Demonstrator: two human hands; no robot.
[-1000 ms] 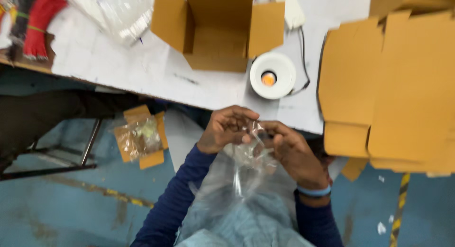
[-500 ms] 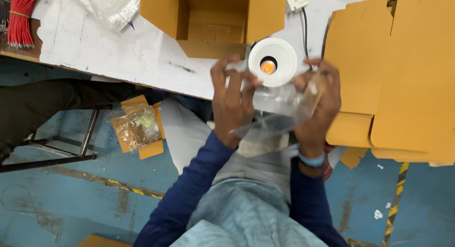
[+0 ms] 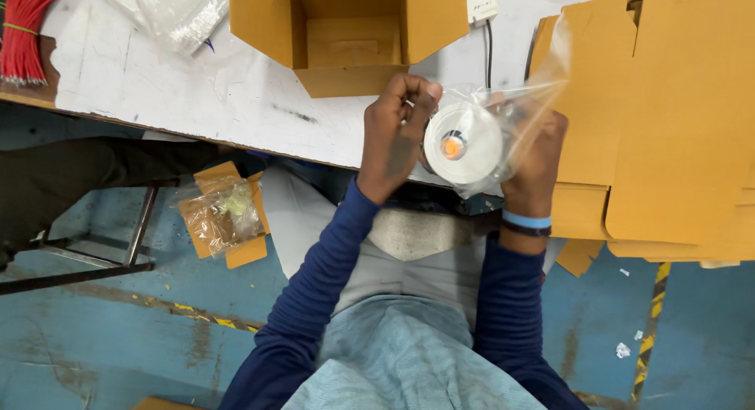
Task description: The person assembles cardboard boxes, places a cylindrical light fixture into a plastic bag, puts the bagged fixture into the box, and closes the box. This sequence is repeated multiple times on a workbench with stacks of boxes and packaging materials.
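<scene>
A round white lamp fitting (image 3: 465,143) with an orange centre sits inside a clear plastic bag (image 3: 525,103) at the table's near edge. My left hand (image 3: 395,135) grips the bag's left side beside the fitting, fingers curled tight. On the right side, my right hand (image 3: 538,150) holds the bag and the fitting from behind; it shows partly through the plastic. A blue band and a dark band circle my right wrist. Both arms wear dark blue sleeves.
An open brown cardboard box (image 3: 350,33) stands on the white table (image 3: 197,88) just beyond my hands. Flat cardboard blanks (image 3: 676,119) are stacked at the right. Red wires (image 3: 23,33) lie far left, crumpled plastic (image 3: 173,9) beside them. A small filled bag on cardboard (image 3: 224,213) lies on the blue floor.
My hands rose from my lap to the table edge. The clear bag, empty a second ago, now encloses the white fitting that stood on the table.
</scene>
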